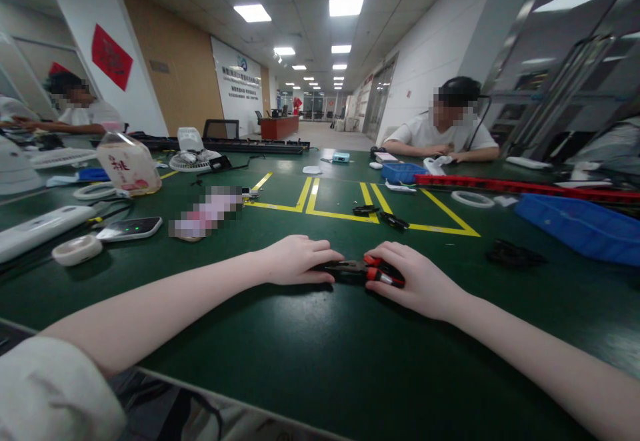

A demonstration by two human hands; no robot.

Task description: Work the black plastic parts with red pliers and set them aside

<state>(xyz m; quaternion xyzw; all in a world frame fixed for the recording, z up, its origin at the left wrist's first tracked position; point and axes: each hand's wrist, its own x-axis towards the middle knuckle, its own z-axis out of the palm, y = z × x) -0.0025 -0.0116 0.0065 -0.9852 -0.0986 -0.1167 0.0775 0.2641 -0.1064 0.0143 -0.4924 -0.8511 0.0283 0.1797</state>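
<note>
My right hand [417,281] is wrapped around the red-and-black handles of a pair of pliers [373,271], low over the green table. The metal jaws point left, toward my left hand [300,261]. That hand is closed, thumb and fingers pinching something dark at the jaw tips; its kind is too hidden to tell. Beyond the pliers, two small black pieces [394,221] that look like bundled cables or connectors lie by the yellow tape lines [345,214]. A dark coiled bundle [515,254] rests to the right of my right hand.
Blue trays [580,227] and a long red strip [525,186] sit at the right. On the left are a phone [129,228], a tape roll [77,250], a drink bottle [127,161] and a small white fan [190,151]. A person [445,124] sits across the table.
</note>
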